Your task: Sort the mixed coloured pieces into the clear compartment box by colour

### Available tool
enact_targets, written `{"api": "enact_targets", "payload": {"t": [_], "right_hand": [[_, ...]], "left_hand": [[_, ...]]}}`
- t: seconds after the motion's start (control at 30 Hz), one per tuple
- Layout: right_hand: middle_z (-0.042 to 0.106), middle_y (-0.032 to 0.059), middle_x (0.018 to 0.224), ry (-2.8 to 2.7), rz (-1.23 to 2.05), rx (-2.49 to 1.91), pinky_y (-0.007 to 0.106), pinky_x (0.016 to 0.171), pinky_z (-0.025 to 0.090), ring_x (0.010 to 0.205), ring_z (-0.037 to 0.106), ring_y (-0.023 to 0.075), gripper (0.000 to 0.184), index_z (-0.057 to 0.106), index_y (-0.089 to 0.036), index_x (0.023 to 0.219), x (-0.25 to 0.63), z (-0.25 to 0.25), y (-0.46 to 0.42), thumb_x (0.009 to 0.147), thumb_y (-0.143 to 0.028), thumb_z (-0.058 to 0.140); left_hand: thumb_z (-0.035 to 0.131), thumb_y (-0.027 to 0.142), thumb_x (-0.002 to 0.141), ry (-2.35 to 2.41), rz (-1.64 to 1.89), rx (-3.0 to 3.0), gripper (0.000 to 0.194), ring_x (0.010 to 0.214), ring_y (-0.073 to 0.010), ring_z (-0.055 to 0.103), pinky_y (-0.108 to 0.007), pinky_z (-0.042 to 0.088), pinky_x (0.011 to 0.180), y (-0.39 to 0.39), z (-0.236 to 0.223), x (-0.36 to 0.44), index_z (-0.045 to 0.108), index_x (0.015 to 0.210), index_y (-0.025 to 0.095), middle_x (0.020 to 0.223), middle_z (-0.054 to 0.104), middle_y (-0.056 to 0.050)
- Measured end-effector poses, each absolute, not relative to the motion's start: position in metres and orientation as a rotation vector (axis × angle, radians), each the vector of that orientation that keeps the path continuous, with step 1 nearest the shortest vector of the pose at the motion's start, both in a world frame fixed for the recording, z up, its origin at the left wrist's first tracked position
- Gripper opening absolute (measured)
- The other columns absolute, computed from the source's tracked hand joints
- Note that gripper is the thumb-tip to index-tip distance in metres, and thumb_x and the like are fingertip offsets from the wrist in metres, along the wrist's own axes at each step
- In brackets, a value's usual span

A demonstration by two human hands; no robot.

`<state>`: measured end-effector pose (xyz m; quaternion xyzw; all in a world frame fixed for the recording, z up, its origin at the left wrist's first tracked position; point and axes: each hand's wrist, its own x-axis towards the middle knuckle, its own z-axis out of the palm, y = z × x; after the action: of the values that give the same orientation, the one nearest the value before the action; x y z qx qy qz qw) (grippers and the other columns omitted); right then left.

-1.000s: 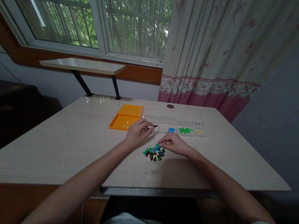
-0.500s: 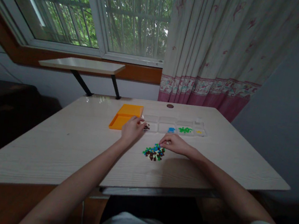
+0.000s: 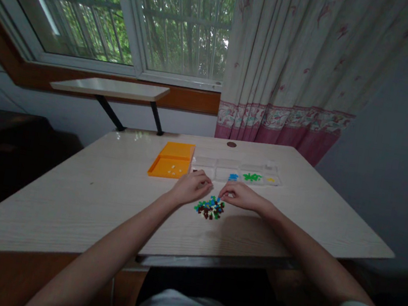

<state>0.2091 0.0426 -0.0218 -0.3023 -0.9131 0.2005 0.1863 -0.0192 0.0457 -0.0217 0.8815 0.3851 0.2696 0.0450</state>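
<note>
Some green plastic pieces [image 3: 251, 177] lie sorted, one o'clock from an unsorted multicoloured plastic heap [image 3: 209, 209]; right fingers [image 3: 227, 192] pressed together, left fingers [image 3: 204, 181] indeterminate.

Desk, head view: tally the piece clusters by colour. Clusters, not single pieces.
White cluster: 1
Brown cluster: 1, mostly hidden by the left hand
Blue cluster: 1
Green cluster: 1
Yellow cluster: 1
Mixed-colour pile: 1
Total: 6
</note>
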Motion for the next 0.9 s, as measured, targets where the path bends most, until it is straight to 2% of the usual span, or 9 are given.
{"api": "enact_targets", "payload": {"t": [0.17, 0.37, 0.6, 0.9], "right_hand": [[0.064, 0.0046, 0.082, -2.6, 0.518, -0.837, 0.023, 0.072, 0.041, 0.077, 0.057, 0.0137, 0.022, 0.066, -0.018, 0.098, 0.2086, -0.0227, 0.0419, 0.079, -0.02, 0.055], [0.063, 0.0038, 0.08, -2.588, 0.533, -0.873, 0.022, 0.069, 0.04, 0.073, 0.056, 0.013, 0.016, 0.066, -0.017, 0.09, 0.2076, -0.0226, 0.0426, 0.079, -0.022, 0.057], [0.059, 0.0028, 0.077, -2.367, 0.356, -0.981, 0.021, 0.063, 0.038, 0.067, 0.053, 0.0117, 0.017, 0.063, -0.018, 0.089, 0.2048, -0.0205, 0.0393, 0.083, -0.03, 0.054], [0.058, 0.0035, 0.076, -2.334, 0.287, -0.924, 0.021, 0.063, 0.037, 0.068, 0.052, 0.0122, 0.021, 0.063, -0.017, 0.09, 0.1995, -0.0255, 0.038, 0.085, -0.034, 0.051]], "left_hand": [[0.046, 0.031, 0.085, 1.14, 0.786, 2.706, 0.023, 0.068, -0.0116, 0.054, -0.022, 0.039, 0.061, 0.0428, -0.0195, -0.0177, 0.064, 0.085, 0.017, 0.079, 0.058, -0.004], [0.047, 0.029, 0.084, 1.123, 0.79, 2.7, 0.021, 0.068, -0.0119, 0.053, -0.022, 0.039, 0.061, 0.042, -0.0175, -0.0176, 0.065, 0.084, 0.017, 0.077, 0.058, -0.004], [0.055, 0.035, 0.08, 0.968, 0.852, 2.666, 0.021, 0.071, -0.0125, 0.054, -0.023, 0.041, 0.065, 0.0398, -0.0183, -0.0145, 0.065, 0.088, 0.018, 0.077, 0.057, -0.003], [0.052, 0.034, 0.082, 0.959, 0.943, 2.663, 0.022, 0.07, -0.0119, 0.054, -0.022, 0.041, 0.064, 0.0381, -0.02, -0.0121, 0.065, 0.087, 0.017, 0.077, 0.057, -0.004]]}}
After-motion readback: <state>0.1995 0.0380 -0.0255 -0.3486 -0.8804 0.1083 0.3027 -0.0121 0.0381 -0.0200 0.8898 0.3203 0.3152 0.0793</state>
